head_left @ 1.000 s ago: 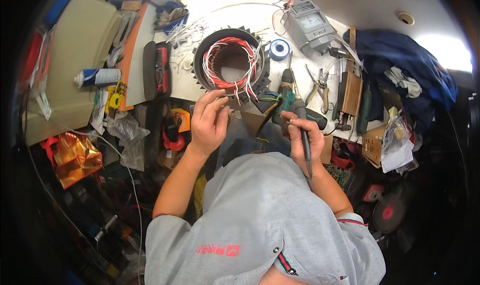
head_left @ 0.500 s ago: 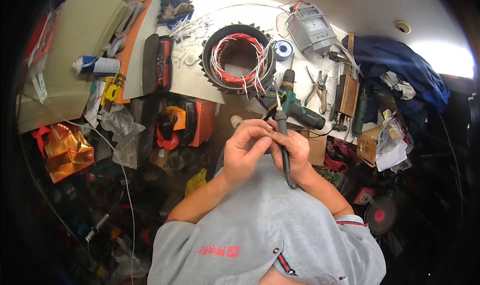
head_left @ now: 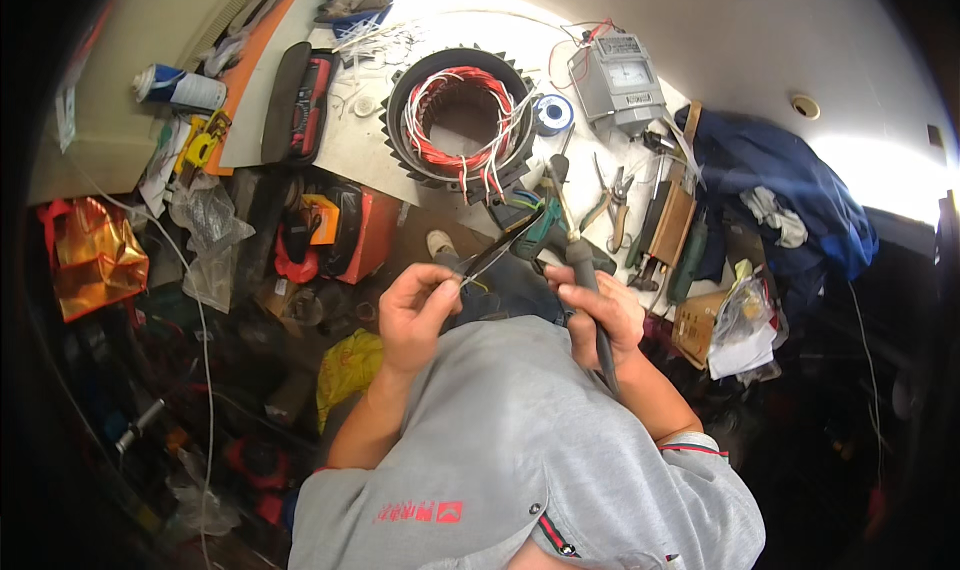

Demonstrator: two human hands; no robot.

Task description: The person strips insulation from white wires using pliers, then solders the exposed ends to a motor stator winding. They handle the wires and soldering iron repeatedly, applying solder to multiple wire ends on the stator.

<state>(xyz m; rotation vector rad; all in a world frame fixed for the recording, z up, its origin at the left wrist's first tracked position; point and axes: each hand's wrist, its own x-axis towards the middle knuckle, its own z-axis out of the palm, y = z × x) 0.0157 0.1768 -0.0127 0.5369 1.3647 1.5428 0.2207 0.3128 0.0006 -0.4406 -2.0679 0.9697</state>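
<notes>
My left hand [head_left: 418, 310] is closed, thumb and finger pinching a thin wire [head_left: 492, 260]. The wire runs up toward the bench beside a dark strip. My right hand [head_left: 608, 320] wraps round the dark handle of a soldering iron [head_left: 583, 262], whose metal tip points away from me toward the bench. Something small and dark shows at the right fingertips; I cannot make it out. Beyond both hands, a motor stator [head_left: 391, 130] with red and white windings [head_left: 412, 135] rests on the bench, its lead ends hanging over the near edge.
Right of the stator are a blue-rimmed spool [head_left: 553, 115], a grey analogue meter [head_left: 622, 80], pliers [head_left: 619, 210] and a green power drill [head_left: 540, 238]. A red multimeter [head_left: 312, 105] sits in a case at left. A white cable [head_left: 208, 370] hangs at far left.
My hands have moved apart from each other. The left hand went left, with the wire now visible in its pinch; the right still holds the soldering iron. The whole view has shifted slightly.
</notes>
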